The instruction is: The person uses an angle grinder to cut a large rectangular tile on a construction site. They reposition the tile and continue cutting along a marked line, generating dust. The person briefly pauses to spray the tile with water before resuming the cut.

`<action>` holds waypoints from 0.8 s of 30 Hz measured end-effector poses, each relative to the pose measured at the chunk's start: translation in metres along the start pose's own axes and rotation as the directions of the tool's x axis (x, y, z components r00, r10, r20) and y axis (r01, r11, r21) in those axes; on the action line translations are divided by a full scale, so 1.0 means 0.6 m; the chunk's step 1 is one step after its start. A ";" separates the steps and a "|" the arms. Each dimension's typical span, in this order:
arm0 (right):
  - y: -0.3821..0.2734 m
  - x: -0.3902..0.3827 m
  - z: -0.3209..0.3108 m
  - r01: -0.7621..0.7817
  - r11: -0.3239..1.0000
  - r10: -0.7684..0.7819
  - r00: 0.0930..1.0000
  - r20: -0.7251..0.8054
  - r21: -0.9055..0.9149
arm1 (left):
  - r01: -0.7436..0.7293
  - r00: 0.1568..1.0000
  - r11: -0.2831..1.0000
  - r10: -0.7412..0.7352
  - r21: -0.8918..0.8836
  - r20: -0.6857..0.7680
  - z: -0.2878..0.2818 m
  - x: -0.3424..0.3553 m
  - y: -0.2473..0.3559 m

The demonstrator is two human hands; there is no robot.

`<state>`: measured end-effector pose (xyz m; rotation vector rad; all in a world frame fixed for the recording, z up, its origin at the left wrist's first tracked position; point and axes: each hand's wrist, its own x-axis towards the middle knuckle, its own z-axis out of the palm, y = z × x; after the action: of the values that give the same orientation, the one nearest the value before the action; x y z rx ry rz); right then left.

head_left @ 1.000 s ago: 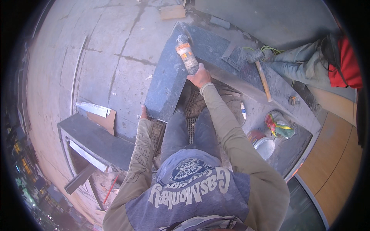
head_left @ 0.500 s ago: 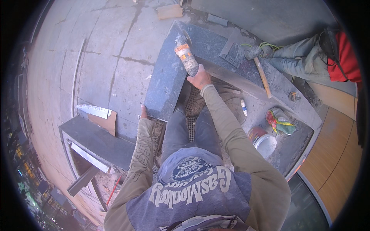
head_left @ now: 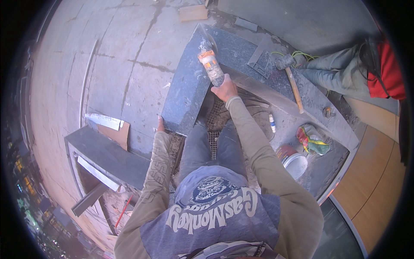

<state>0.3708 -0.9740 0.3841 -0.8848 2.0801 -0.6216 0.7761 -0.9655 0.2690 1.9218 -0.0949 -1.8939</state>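
Observation:
My right hand (head_left: 225, 89) is closed round the back of a dusty orange-banded angle grinder (head_left: 211, 67), whose disc end sits over the top corner of a blue-grey stone slab (head_left: 183, 97). My left hand (head_left: 161, 126) grips the slab's lower left edge, its fingers partly hidden. Right of the grinder, a flat metal square (head_left: 258, 56) and a wooden-handled hammer (head_left: 293, 87) lie on another grey stone piece (head_left: 235, 45). My legs are in the gap below, above a mesh grate (head_left: 213, 146).
A white tube (head_left: 272, 123), a bucket (head_left: 294, 166) and a colourful glove or cloth (head_left: 315, 140) are at right. Another person's legs (head_left: 334, 75) and red garment stretch in from upper right. A dark stone piece (head_left: 112, 157) and cardboard (head_left: 120, 138) lie lower left, a long strip (head_left: 88, 73) beyond.
My right hand and the grinder have shifted very slightly down and to the right along the slab. My left hand stays on the slab edge.

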 end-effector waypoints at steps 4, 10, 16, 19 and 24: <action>0.009 -0.006 -0.001 -0.012 1.000 0.012 1.000 -0.014 -0.012 | -0.009 1.000 0.999 0.009 -0.049 0.003 0.012 -0.008 -0.005; 0.015 -0.007 -0.003 0.013 1.000 -0.012 1.000 -0.027 0.017 | 0.016 1.000 0.999 -0.016 -0.029 -0.008 0.023 -0.018 -0.004; -0.003 0.008 -0.001 -0.042 0.999 0.042 0.999 0.006 -0.029 | -0.013 0.999 1.000 0.013 -0.014 0.040 0.002 0.001 -0.005; -0.004 0.002 -0.003 -0.025 0.999 0.026 0.999 0.026 -0.026 | -0.021 0.999 0.999 0.023 -0.030 0.041 0.000 0.003 -0.007; 0.015 -0.009 0.000 -0.012 0.999 0.011 1.000 -0.016 -0.037 | -0.006 0.999 0.997 0.010 -0.074 0.050 0.008 0.003 -0.004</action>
<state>0.3702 -0.9641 0.3806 -0.8912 2.1158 -0.5872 0.7712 -0.9652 0.2667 1.8233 -0.0476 -1.9139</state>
